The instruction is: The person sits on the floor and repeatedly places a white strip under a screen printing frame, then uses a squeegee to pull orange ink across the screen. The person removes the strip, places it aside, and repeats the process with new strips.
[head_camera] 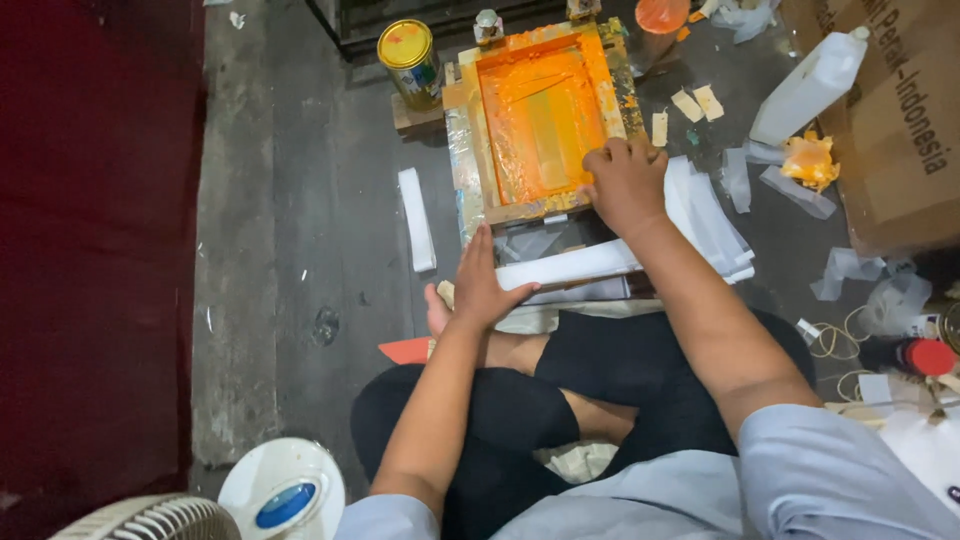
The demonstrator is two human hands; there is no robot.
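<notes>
The wooden printing frame (540,120) lies at about twelve o'clock from the seated person, its wood rim and inner mesh smeared thick with orange ink, paler and streaked toward the middle, with strips of silvery tape along its left and right edges. The right hand (625,180) rests knuckles up on the frame's near right corner, fingers curled over the rim and pressing on it. The left hand (478,285) lies flat and spread, fingers together and pointing to twelve o'clock, its tips at the near edge of a stack of white sheets (590,262) lying under the frame's near end. At eleven o'clock of the frame stands a yellow-lidded tin (408,58) on a small wood block. At two o'clock lies a white plastic jug (808,88), just beside an orange-stained rag (810,160) and a brown cardboard box (900,130). The floor (300,250) is dark grey concrete, stained and littered with white paper scraps; a white strip (416,218) lies at nine o'clock of the frame. A dark red surface (90,250) fills the far left, and a white fan (270,495) sits at seven o'clock.
</notes>
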